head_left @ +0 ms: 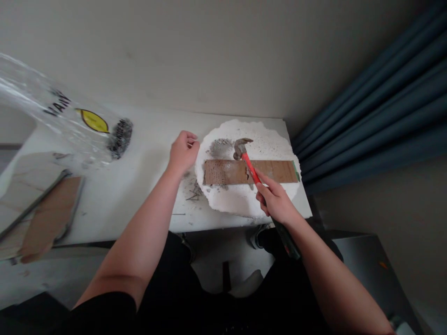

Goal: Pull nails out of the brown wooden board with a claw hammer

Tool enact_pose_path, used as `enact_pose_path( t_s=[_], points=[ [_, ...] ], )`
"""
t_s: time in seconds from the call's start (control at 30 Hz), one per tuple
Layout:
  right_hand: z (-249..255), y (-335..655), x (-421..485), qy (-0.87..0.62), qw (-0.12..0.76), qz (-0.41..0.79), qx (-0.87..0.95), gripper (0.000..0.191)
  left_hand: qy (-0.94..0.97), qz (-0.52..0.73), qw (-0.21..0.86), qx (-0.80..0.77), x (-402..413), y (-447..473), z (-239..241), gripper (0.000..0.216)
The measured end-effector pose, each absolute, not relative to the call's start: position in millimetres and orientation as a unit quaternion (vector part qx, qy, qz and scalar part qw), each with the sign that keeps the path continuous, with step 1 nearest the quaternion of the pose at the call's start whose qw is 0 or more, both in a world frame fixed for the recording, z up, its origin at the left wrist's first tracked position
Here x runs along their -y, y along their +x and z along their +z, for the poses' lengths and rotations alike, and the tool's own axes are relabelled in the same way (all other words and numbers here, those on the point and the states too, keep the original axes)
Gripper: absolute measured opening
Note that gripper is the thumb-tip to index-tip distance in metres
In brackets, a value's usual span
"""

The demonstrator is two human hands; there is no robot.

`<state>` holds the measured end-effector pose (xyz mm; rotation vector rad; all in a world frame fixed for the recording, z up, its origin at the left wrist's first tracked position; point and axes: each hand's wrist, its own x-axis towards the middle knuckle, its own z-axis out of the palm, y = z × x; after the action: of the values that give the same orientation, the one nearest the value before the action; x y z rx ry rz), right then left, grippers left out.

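Note:
My right hand [275, 201] is closed round the red handle of a claw hammer [248, 163]. The hammer's steel head [240, 146] rests above the far edge of a brown wooden board [230, 172], which lies across a round white foam slab [240, 197]. My left hand [183, 151] is curled into a loose fist at the slab's left rim, and I cannot see anything in its fingers. Several loose nails [193, 191] lie on the white table [139, 186] just below that hand.
A clear plastic bag [70, 121] with a yellow label and a dark clump of nails hangs at the left. Flat boards and a metal strip [45, 209] lie at the table's left end. A wall stands behind, and blue curtains [377, 111] hang at the right.

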<state>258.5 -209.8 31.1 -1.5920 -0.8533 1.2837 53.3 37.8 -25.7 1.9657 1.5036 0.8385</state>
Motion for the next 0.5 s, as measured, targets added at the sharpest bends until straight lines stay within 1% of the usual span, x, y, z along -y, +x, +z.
enact_pose_path(
  t_s=[0.03, 0.1, 0.17, 0.23, 0.3, 0.4, 0.5],
  points=[
    [34, 260, 210, -0.641, 0.455, 0.517, 0.338, 0.059, 0.742, 0.234, 0.228, -0.586, -42, 38, -24, 0.025],
    [38, 264, 209, -0.643, 0.465, 0.51, 0.331, 0.06, 0.76, 0.041, 0.168, -0.626, -47, 11, -25, 0.026],
    [41, 267, 209, -0.649, 0.469, 0.503, 0.326, 0.061, 0.766, -0.147, 0.14, -0.61, -50, -5, -30, 0.028],
    [43, 269, 207, -0.655, 0.468, 0.5, 0.319, 0.061, 0.773, -0.252, 0.129, -0.568, -50, -10, -35, 0.027],
    [43, 271, 205, -0.659, 0.467, 0.499, 0.313, 0.06, 0.796, -0.281, 0.138, -0.519, -47, -5, -41, 0.022],
    [44, 272, 201, -0.661, 0.466, 0.5, 0.311, 0.06, 0.833, -0.272, 0.193, -0.441, -35, 7, -51, 0.013],
    [45, 272, 198, -0.662, 0.464, 0.498, 0.314, 0.06, 0.845, -0.256, 0.246, -0.399, -19, 13, -65, 0.015]
  ],
)
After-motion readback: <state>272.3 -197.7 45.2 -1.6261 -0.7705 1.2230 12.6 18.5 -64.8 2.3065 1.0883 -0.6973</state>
